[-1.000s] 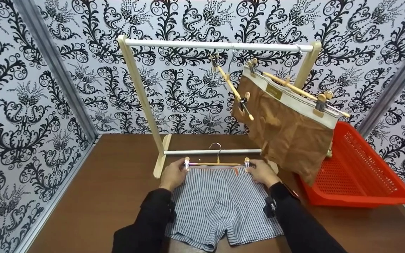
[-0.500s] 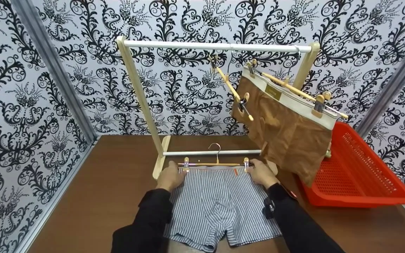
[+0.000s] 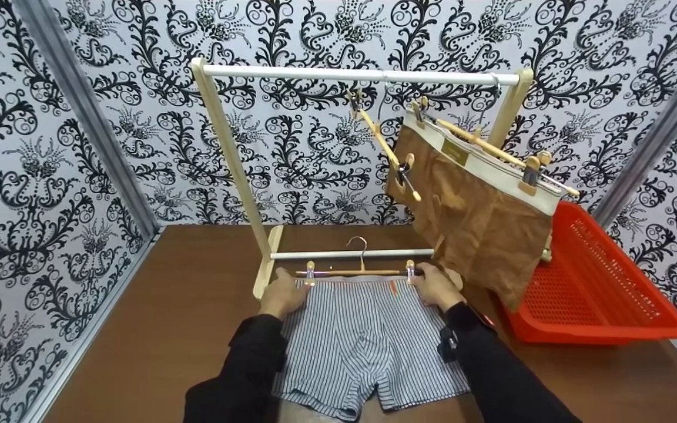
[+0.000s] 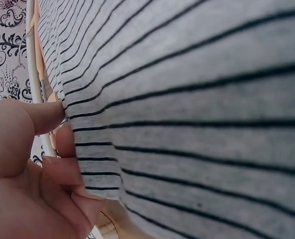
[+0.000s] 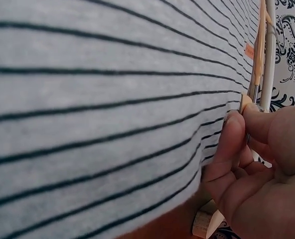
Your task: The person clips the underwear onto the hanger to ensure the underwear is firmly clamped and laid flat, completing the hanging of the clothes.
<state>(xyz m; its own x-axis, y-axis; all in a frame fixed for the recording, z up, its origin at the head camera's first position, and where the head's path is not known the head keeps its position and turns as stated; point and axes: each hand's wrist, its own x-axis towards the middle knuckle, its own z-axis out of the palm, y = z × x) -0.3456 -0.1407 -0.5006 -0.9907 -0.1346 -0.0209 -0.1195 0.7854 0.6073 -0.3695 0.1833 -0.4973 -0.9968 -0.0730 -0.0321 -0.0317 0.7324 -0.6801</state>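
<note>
Grey-and-black striped shorts (image 3: 368, 335) lie flat on the table, their waistband held in the two clips of a wooden clip hanger (image 3: 350, 272). At the waistband's left corner my left hand (image 3: 282, 292) pinches the cloth between thumb and fingers, just outside the left clip (image 3: 310, 274). My right hand (image 3: 435, 288) has thumb and forefinger on the right clip (image 3: 410, 272) and the waistband corner. In the left wrist view the thumb (image 4: 50, 115) lies at the fabric edge. The right wrist view shows the fingertips (image 5: 232, 132) pinching beside the clip's wooden tip.
A wooden rack with a white top rail (image 3: 327, 73) stands behind the shorts. From it hang brown shorts (image 3: 473, 217) on a clip hanger and a bare clip hanger (image 3: 381, 138). A red plastic basket (image 3: 603, 332) sits at the right. Patterned walls enclose the table.
My left hand has come off the left clip and shifted slightly left to the shorts' corner, uncovering the hanger's left rod end. My right hand stays at the right clip.
</note>
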